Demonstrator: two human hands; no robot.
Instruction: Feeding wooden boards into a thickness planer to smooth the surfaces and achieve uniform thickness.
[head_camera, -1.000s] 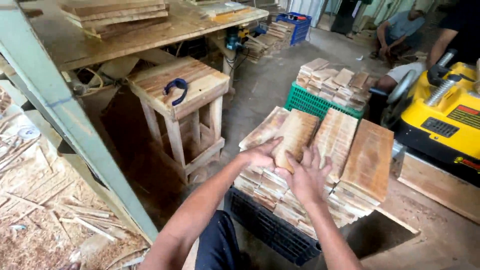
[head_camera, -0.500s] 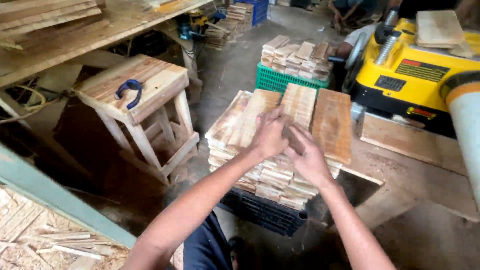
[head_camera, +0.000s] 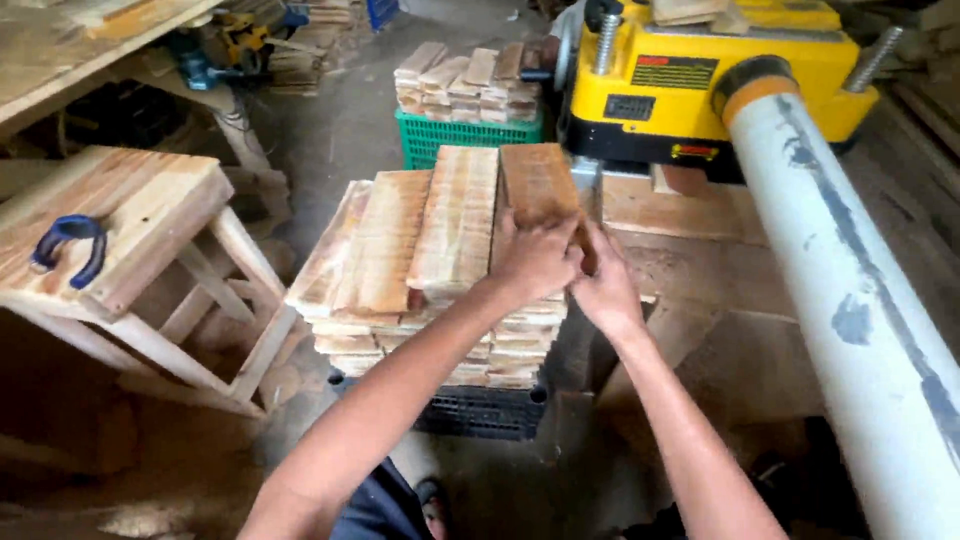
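We grip the rightmost wooden board (head_camera: 538, 182) atop the stack (head_camera: 430, 290), left hand (head_camera: 535, 262) and right hand (head_camera: 603, 290) clasped on its near end; lifting it clear comes next.

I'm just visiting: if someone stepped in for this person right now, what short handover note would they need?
Left hand: gripping the near end of the rightmost board on top of the stack of boards.
Right hand: beside the left, at the same board's near right edge.
The stack sits on a dark crate; the yellow machine stands just beyond it.
Done: the board's near end is in hand.
Left: the board still lies on the stack, along with the others.
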